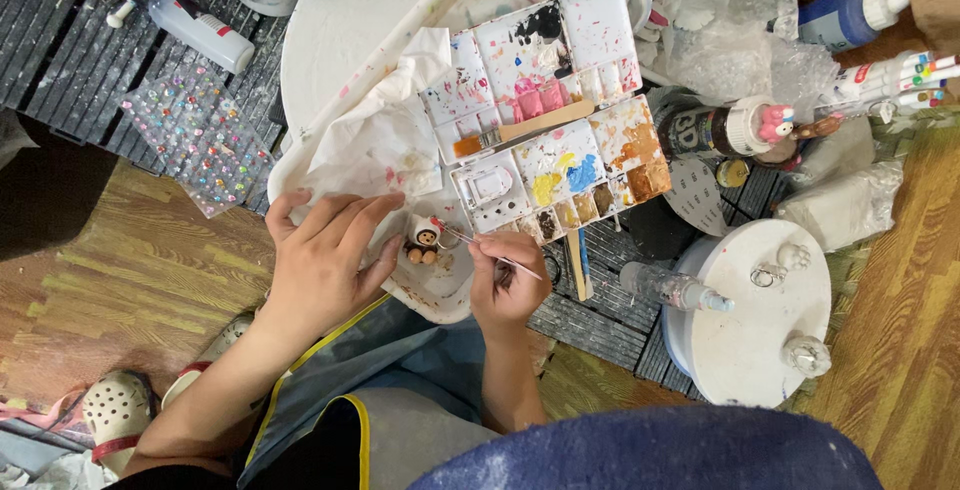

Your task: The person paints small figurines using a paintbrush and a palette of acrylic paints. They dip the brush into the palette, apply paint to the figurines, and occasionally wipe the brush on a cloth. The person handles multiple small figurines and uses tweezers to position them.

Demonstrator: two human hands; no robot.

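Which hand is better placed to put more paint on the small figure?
The right hand, probably. It already holds the thin brush, whose tip points at the small figure. The left hand steadies the figure over the white tray, with the paint palette just beyond.

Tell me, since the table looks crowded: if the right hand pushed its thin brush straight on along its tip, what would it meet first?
Probably the small figurine pinched by the left hand; the right hand aims its brush there.

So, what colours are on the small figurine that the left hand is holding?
In the head view, the figurine is mostly white with a brown face and a small red spot on top.
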